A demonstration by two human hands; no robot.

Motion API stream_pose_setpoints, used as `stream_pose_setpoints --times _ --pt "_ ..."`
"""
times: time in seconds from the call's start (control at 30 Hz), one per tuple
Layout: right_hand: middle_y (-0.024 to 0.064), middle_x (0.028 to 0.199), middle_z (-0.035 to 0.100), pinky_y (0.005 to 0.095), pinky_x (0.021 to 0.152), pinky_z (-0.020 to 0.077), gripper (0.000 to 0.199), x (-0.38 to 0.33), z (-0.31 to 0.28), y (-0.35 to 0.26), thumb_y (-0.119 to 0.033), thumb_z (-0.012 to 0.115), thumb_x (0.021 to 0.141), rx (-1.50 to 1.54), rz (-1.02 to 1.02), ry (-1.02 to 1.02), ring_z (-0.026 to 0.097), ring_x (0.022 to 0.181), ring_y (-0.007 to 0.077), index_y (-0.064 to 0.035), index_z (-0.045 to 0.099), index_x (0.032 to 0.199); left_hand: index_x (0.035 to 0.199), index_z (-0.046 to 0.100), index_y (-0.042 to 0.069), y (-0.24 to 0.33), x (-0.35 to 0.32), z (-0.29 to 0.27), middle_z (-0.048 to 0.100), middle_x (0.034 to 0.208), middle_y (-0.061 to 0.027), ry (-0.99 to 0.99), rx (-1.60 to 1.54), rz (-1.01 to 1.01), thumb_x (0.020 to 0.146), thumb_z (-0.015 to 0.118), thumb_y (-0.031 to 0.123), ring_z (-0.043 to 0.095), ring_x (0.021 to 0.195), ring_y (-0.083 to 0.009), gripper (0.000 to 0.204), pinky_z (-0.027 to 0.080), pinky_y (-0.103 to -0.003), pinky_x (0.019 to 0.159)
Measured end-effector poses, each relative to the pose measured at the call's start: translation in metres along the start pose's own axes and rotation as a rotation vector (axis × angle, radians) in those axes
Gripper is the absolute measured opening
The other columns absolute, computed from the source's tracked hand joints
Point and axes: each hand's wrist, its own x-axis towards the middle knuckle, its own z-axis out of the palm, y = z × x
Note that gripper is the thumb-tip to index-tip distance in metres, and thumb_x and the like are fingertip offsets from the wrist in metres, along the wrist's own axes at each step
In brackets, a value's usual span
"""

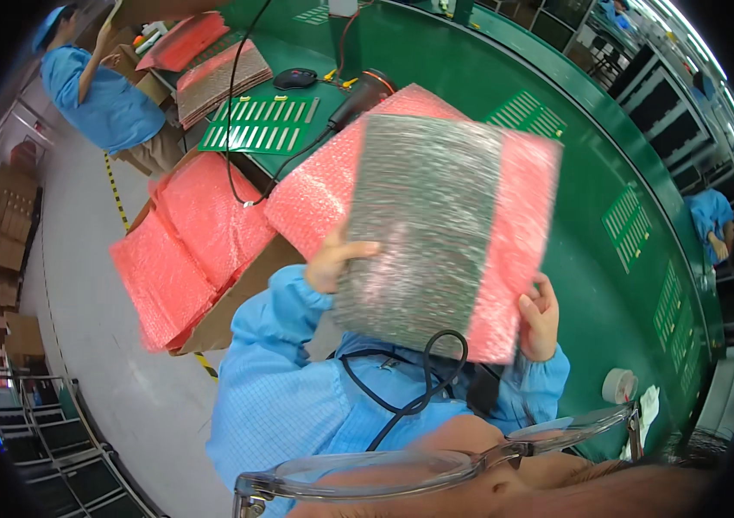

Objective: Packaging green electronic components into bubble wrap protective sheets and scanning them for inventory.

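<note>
Between my two hands is a flat bubble-wrap package (419, 229), grey and shiny over most of its face with a pink strip along its right side. My left hand (332, 259) grips its left edge, the thumb lying across the front. On the right edge, low down, my right hand (541, 319) is closed with the thumb in front. The fingers behind the package are hidden, and motion blurs its surface. Beyond it, a pink bubble-wrap sheet or bag (319, 194) lies on the green table (587, 293), partly covered by the package.
A cardboard box (250, 281) holding pink bubble bags (203, 233) stands at the left. On the table are a handheld scanner (363, 99), a black mouse (295, 78), stacked wrapped packages (224, 82) and a tape roll (619, 386). A co-worker (99, 95) stands far left.
</note>
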Motion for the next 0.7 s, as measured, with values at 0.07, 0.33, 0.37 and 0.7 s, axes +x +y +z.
stream_pose_setpoints --times 0.07,0.33,0.37,0.7 --pt "0.0105 0.101 0.060 0.0243 0.081 0.0402 0.029 0.001 0.001 0.009 -0.004 0.054 0.081 -0.220 -0.026 0.001 0.054 0.092 0.0130 -0.0015 0.045 0.108 0.129 0.033 0.002 0.020 -0.027 -0.034 0.053 0.112 -0.0103 0.125 0.047 0.127 0.068 0.063 0.004 0.053 0.097 -0.0194 0.068 0.044 -0.032 0.082" --pt "0.0166 0.133 0.033 0.0442 0.098 0.0276 0.068 -0.003 0.034 0.078 -0.017 0.071 0.063 -1.368 -0.279 -0.363 0.032 0.121 0.0345 -0.0049 0.042 0.123 0.119 0.045 -0.001 0.164 -0.059 -0.168 0.052 0.114 -0.0132 0.855 -0.051 0.844 0.080 0.057 0.025 0.052 0.100 -0.0276 0.048 0.042 -0.039 0.088" --pt "0.0168 0.134 0.031 0.0453 0.099 0.0266 0.071 -0.001 0.039 0.080 -0.017 0.071 0.060 -1.481 -0.315 -0.409 0.030 0.122 0.0349 -0.0052 0.041 0.124 0.118 0.046 -0.001 0.200 -0.061 -0.181 0.052 0.114 -0.0133 0.867 -0.037 0.890 0.080 0.058 0.025 0.053 0.100 -0.0286 0.048 0.043 -0.040 0.087" --pt "0.0191 0.133 0.032 0.0507 0.102 0.0223 0.070 0.041 0.073 0.104 -0.006 0.062 0.051 -1.620 -0.380 -0.461 0.026 0.126 0.0373 -0.0075 0.046 0.119 0.109 0.051 -0.003 0.386 0.129 -0.445 0.056 0.106 -0.0148 0.768 -0.062 0.715 0.071 0.068 0.008 0.056 0.090 -0.0312 0.042 0.048 -0.047 0.078"
